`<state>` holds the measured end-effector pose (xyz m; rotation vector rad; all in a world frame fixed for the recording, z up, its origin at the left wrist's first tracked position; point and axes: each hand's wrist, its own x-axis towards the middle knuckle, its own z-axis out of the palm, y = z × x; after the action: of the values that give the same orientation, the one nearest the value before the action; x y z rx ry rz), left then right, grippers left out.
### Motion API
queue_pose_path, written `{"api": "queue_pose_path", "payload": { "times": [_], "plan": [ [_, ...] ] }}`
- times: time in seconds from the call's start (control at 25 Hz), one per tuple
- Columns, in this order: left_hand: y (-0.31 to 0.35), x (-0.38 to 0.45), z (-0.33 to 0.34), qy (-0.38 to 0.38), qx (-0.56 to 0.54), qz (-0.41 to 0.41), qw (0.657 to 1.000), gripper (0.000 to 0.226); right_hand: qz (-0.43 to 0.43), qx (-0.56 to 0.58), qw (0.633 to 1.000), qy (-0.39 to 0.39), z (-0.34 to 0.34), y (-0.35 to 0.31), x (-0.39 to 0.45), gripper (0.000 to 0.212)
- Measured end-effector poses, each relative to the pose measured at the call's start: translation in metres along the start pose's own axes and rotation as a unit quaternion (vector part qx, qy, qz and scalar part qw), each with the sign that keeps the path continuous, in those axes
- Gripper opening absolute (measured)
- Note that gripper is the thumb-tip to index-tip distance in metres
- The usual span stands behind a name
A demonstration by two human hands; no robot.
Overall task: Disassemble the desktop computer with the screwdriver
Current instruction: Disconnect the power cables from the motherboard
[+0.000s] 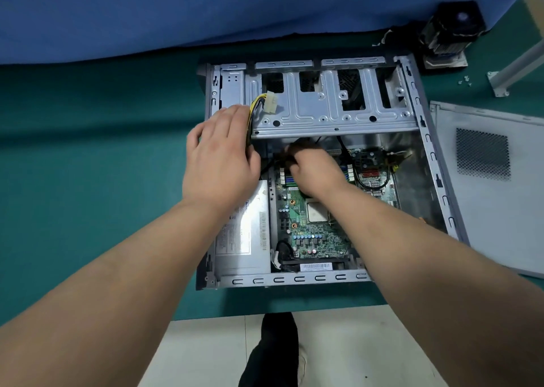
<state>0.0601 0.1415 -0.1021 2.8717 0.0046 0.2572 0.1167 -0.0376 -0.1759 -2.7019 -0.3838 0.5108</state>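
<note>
Two bare hands reach into an open desktop computer case (312, 169) that lies on its side on a green table mat (88, 166), seen from a head camera looking down. The left hand (219, 157) rests at the case's left wall, palm down, its fingers close together and bent over a bundle of yellow and black cables (255, 107) that ends in a white connector (270, 102); the fingertips are hidden, so whether they actually grip the bundle cannot be told. The right hand (313, 169) is deeper inside, just below the metal drive cage (329, 101), its fingers curled around something dark near the top edge of the green motherboard (309, 225); what it pinches is too shadowed to make out. The processor socket (318, 211) sits in the middle of the board, close to the right wrist. A silver power supply (244, 233) with labels fills the case's lower left corner, beside the board. The removed grey side panel (494, 186), with a mesh vent, lies flat on the mat just right of the case. At the far right corner stand a black cooler with fan (447, 33) and a few loose screws (466, 80). A blue cloth (206, 7) covers the back. No screwdriver can be seen.
</note>
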Motion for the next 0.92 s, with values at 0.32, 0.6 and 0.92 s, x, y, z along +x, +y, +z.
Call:
{"api": "queue_pose_path", "payload": {
  "times": [0.32, 0.6, 0.92],
  "plan": [
    [-0.001, 0.000, 0.003, 0.009, 0.018, 0.008, 1.000, 0.058, 0.068, 0.032, 0.997, 0.001, 0.006, -0.005, 0.027, 0.017],
    [-0.002, 0.000, 0.005, 0.022, 0.025, 0.010, 0.999, 0.058, 0.068, 0.079, 0.994, 0.036, 0.011, 0.000, 0.021, 0.014],
    [-0.002, 0.001, 0.006, 0.021, 0.023, 0.009, 0.999, 0.057, 0.073, 0.082, 0.993, 0.035, 0.006, -0.006, 0.018, 0.018]
  ]
}}
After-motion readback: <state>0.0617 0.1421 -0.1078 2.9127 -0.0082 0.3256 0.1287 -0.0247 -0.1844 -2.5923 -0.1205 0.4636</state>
